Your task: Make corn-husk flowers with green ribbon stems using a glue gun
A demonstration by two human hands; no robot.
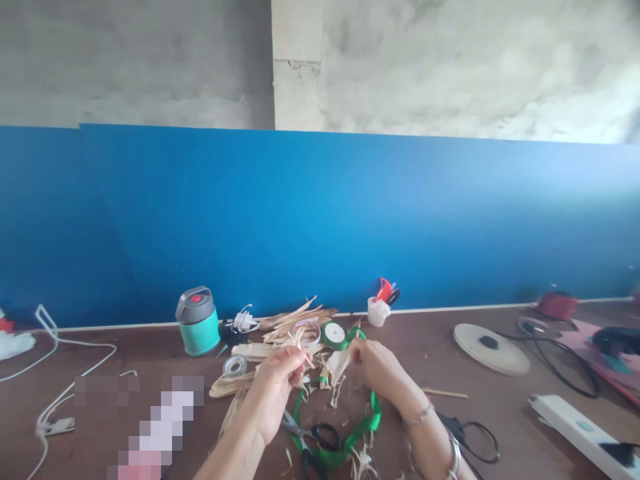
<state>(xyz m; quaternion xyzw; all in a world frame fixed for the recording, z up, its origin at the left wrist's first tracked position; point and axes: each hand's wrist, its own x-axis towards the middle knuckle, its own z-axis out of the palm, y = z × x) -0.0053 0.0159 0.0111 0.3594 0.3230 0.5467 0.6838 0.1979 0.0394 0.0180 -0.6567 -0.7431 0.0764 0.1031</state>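
Observation:
My left hand (281,383) is closed in a pinch on a thin stick with pale, frayed dried husk (299,338) at its top. To its right, my right hand (371,360) has its fingers curled together; what they hold, if anything, is hidden. Beside it lies a pale piece of husk (338,363). A spool of green ribbon (334,333) sits just beyond the hands. Loose green ribbon (367,425) curves across the table below them. Scissors with dark handles (310,437) lie between my forearms, partly over the ribbon.
Husk strips (287,328) and a tape roll (235,366) lie left of centre. A teal container (199,330) and a white cup of pens (378,312) stand near the blue partition (320,220). A round lid (491,350), power strip (580,427) and cables are at right.

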